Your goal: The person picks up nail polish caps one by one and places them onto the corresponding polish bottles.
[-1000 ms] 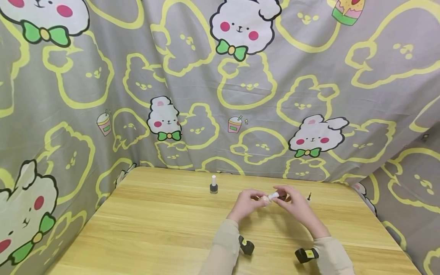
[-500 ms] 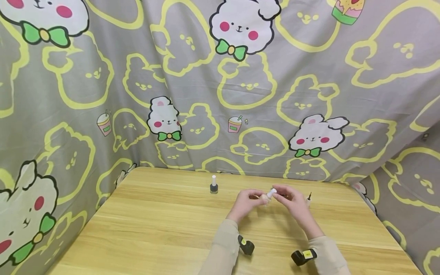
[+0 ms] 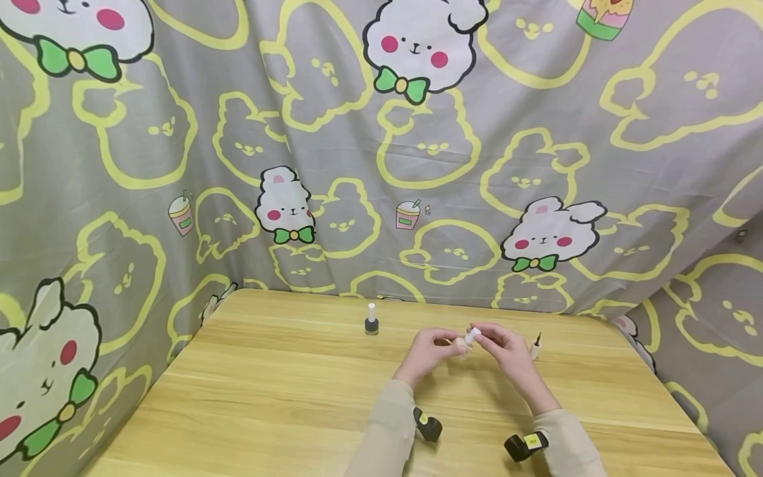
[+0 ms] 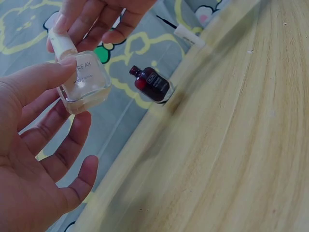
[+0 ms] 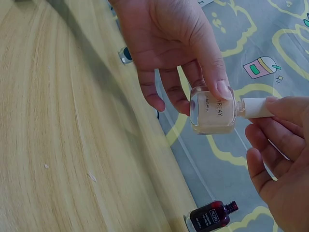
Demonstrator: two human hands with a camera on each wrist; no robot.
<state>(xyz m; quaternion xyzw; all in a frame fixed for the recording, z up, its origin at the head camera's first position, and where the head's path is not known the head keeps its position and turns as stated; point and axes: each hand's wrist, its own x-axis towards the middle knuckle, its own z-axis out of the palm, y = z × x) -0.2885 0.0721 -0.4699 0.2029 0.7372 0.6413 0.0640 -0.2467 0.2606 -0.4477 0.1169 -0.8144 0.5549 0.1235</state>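
Observation:
My left hand [image 3: 424, 352] pinches a bottle of pale, clear-looking nail polish [image 4: 91, 86] between thumb and fingers, held tilted above the table. Its white cap [image 5: 256, 107] is in the thumb and fingers of my right hand [image 3: 505, 346]. A short piece of the glass neck shows between cap and bottle in the right wrist view. Beyond the hands, an uncapped dark red nail polish bottle [image 4: 154, 84] stands on the table; in the head view the right hand hides it. To the right, a white brush cap [image 3: 535, 350] stands with its dark brush pointing up.
A dark nail polish bottle with a white cap [image 3: 371, 324] stands toward the back, left of the hands. The wooden table [image 3: 268, 384] meets a patterned grey curtain [image 3: 346, 152] at its back and sides. Black wrist cameras sit on both sleeves.
The right hand has shifted slightly left, and the white cap it holds has turned more upright. The dark red bottle is now hidden in the head view, while the brush cap shows more.

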